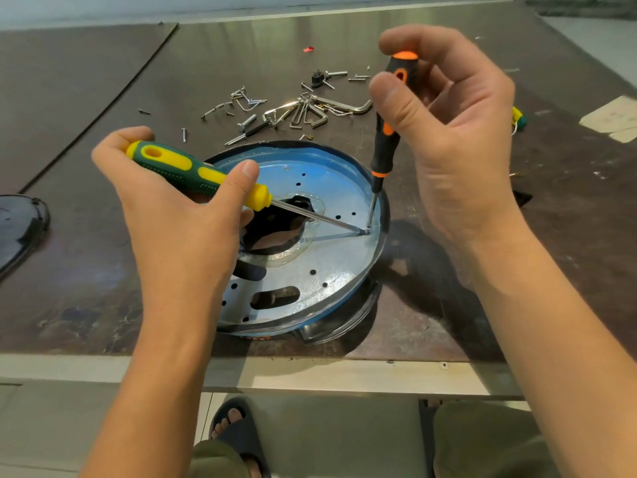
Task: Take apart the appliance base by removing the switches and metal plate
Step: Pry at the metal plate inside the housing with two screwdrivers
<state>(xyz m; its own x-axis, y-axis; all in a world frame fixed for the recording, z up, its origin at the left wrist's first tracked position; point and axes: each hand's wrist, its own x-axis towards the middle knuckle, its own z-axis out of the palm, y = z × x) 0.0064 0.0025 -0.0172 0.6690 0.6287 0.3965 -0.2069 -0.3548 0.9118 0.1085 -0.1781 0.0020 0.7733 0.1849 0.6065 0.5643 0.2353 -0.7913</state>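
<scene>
While two tool tips crowd the same spot near the right rim of the metal plate [327, 263], the likeliest trouble, judging from the head view, is a slip. The green-and-yellow screwdriver [193, 170] lies at a low slant across the plate, so side pressure could skate its shaft over the smooth metal. That could knock the black-and-orange screwdriver [386, 146], which stands nearly upright, out of its seat and chew the fastener head. Whether a screw actually sits under the tips is too small to tell. The appliance base [344, 326] rests close to the near edge of the tabletop [86, 270] with neither hand bracing it, so a hard push might shove or tip it.

The left hand [179, 215] wraps its curled fingers round the green-and-yellow handle, thumb laid along it. It hovers over the plate's left side and central opening. The right hand [448, 132] pinches the orange-capped handle top between thumb and fingers, above and just right of the base. The base lies between the two forearms, with the plate on top of it. Loose screws and hex keys [296, 112] lie scattered just behind it.
</scene>
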